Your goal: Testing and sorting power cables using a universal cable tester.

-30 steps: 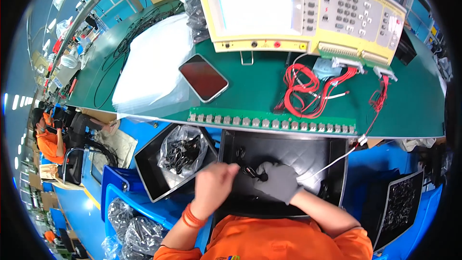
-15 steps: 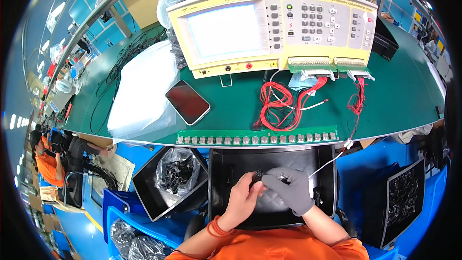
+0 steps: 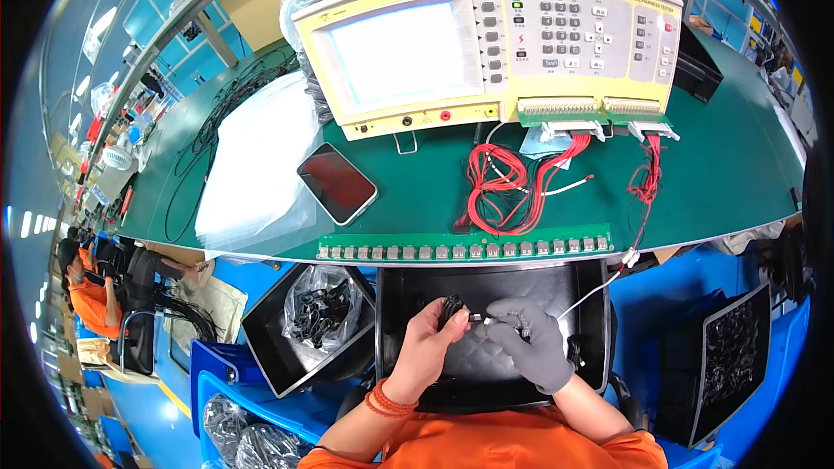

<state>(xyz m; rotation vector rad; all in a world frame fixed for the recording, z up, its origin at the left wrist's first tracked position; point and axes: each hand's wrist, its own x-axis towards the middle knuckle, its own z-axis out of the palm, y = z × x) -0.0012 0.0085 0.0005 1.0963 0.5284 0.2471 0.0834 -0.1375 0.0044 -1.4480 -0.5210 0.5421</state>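
Over the black tray (image 3: 400, 356) in front of the person, the bare left hand (image 3: 432, 343) grasps a small black coiled cable (image 3: 451, 308) with its fingers closed around it. The gloved right hand (image 3: 532, 343) pinches the cable's small plug (image 3: 480, 319) between its fingers. The two hands nearly touch. Behind them, on the green desk (image 3: 721, 182), stands the cable tester (image 3: 486, 39) with red wires (image 3: 508, 191).

Orange sleeves, grey right glove (image 3: 536, 346)
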